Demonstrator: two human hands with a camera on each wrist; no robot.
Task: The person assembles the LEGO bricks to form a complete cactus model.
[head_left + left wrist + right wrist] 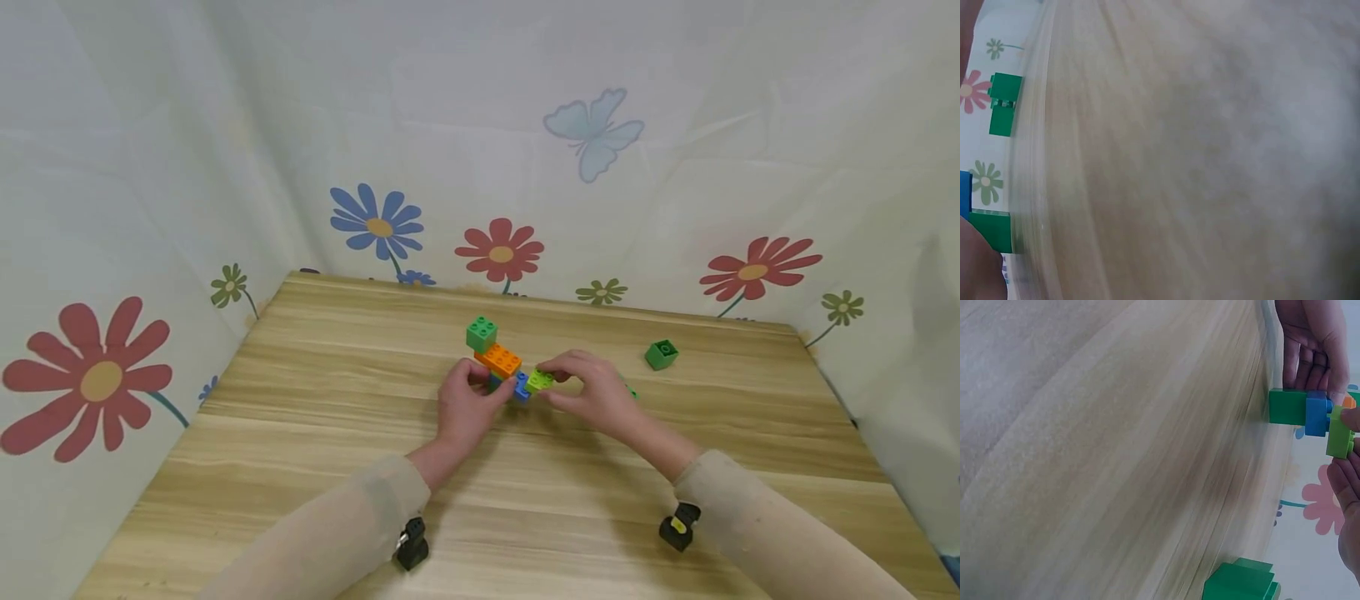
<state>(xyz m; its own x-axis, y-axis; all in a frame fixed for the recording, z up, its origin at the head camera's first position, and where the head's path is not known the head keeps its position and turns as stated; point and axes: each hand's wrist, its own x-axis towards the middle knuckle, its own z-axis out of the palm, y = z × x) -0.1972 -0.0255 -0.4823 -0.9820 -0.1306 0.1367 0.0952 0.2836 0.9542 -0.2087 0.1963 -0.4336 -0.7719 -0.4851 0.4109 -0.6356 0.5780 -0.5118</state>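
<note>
Two hands work at the middle of a light, wood-grained bench (315, 417). The left hand (467, 404) grasps a joined stack of four plastic bricks between thumb and fingers. The right hand (596, 396) pinches one lime-green studded plastic brick (538, 381) between thumb and fingers, at the right end of the stack.

Counted in the stack: one dark green plastic brick (1287, 406) at the bottom, one blue plastic brick (1316, 414) above it, one orange oblong plastic brick (501, 359) higher up, and one mid-green square plastic brick (482, 334) at the orange one's far left end, four studs showing on its top. The lime-green brick is held just over the bare studs at the blue one's right end, and I cannot tell whether it is pressed home.

Two loose green bricks lie right of the stack: one dark green boxy plastic brick (661, 356), apart from the hands, and one green plastic brick (633, 392) almost wholly hidden behind the right wrist in the head view.

Two beige sleeves (352, 521) reach in, with two small black devices (412, 546) at the cuffs. Behind hangs white cloth (465, 142) printed with one pale blue butterfly (595, 133) and three large red flowers (500, 253).
</note>
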